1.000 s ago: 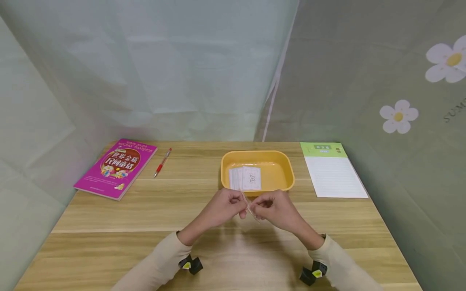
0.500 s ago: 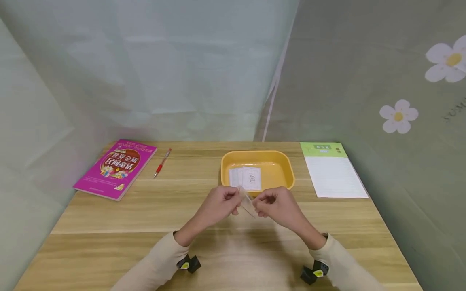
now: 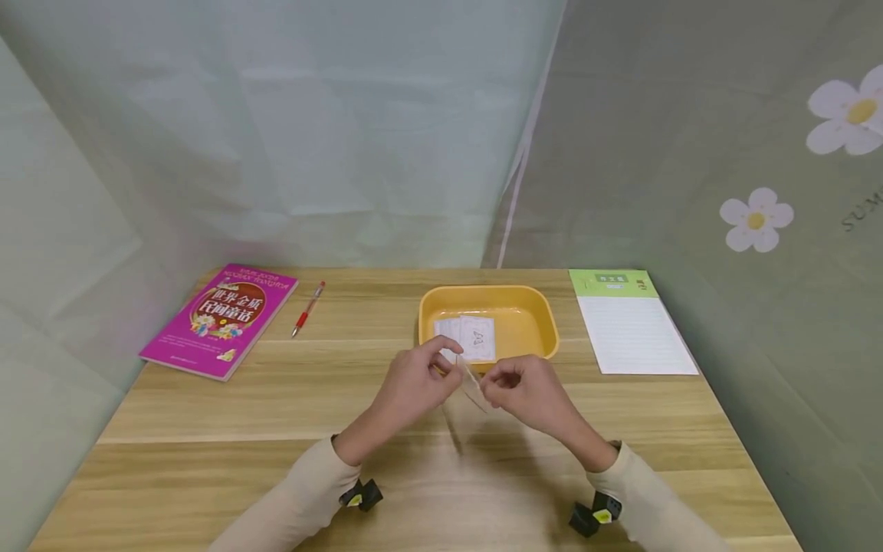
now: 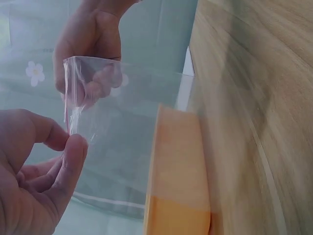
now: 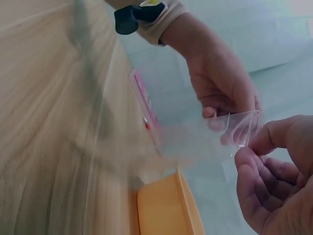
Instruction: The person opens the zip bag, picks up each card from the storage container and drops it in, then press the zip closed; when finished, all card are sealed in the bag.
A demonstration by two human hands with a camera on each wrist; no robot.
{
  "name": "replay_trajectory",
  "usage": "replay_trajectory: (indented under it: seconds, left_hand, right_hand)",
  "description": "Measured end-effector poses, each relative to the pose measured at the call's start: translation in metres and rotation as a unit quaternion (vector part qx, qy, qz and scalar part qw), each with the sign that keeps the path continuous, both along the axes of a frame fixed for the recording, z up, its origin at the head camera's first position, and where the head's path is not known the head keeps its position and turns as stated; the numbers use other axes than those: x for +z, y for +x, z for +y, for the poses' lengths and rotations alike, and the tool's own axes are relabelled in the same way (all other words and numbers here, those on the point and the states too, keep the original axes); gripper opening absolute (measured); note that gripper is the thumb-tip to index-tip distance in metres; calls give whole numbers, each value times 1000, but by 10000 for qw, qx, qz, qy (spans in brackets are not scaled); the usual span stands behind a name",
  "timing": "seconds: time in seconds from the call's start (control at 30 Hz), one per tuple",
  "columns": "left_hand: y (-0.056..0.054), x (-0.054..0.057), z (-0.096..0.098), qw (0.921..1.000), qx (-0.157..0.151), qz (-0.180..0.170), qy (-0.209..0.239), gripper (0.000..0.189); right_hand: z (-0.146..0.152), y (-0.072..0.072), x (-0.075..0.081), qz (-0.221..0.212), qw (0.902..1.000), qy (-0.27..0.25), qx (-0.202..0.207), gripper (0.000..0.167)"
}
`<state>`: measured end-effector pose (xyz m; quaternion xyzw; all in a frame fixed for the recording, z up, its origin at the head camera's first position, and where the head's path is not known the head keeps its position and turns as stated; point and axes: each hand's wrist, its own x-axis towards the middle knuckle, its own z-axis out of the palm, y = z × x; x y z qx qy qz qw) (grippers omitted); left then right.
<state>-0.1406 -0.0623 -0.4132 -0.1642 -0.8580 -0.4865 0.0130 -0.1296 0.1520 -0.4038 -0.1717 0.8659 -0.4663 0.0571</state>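
A clear plastic zip bag [image 4: 132, 98] hangs from both hands above the table, its sealing strip along the top. My left hand [image 3: 417, 376] pinches that edge between thumb and index finger. At the other end of the strip, my right hand [image 3: 527, 391] pinches it too, as the right wrist view shows with the bag [image 5: 190, 142] hanging below the fingers. Just beyond the hands stands a yellow plastic tray [image 3: 486, 290], holding white cards [image 3: 477, 339] with fanned edges and a small drawing on the top one.
A pink storybook [image 3: 221, 322] lies at the back left, a red pen [image 3: 307, 309] beside it. At the back right is a lined writing pad [image 3: 635, 333] with a green header. Fabric walls [image 3: 310, 153] stand behind and beside the wooden table [image 3: 276, 475].
The hands have drawn slightly apart, the left moving left and the right a little right. The left index finger now reaches higher over the bag's edge, and the bag has turned.
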Motion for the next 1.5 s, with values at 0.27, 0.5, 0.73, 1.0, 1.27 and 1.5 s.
replay_trajectory:
  seconds: [0.27, 0.5, 0.73, 1.0, 1.27, 1.5]
  left_hand:
    - [5, 3, 0, 9971, 2, 626, -444, 18]
    - [9, 8, 2, 9952, -130, 569, -779, 6]
    - [7, 7, 6, 9928, -40, 825, -865, 10]
    - [6, 6, 6, 9899, -125, 945, -1046, 13]
    - [9, 8, 4, 9868, -460, 503, -1470, 14]
    - [7, 8, 7, 9905, -552, 584, -1115, 17]
  right_hand:
    - [6, -7, -3, 482, 9969, 472, -400, 8]
    - [6, -11, 1, 650, 9952, 583, -449, 5]
    - [2, -10, 5, 805, 9941, 598, -424, 6]
    - [3, -8, 4, 880, 9941, 477, -416, 9]
    - [1, -7, 5, 976, 9931, 469, -455, 8]
    - [-2, -6, 5, 1105, 9917, 505, -430, 8]
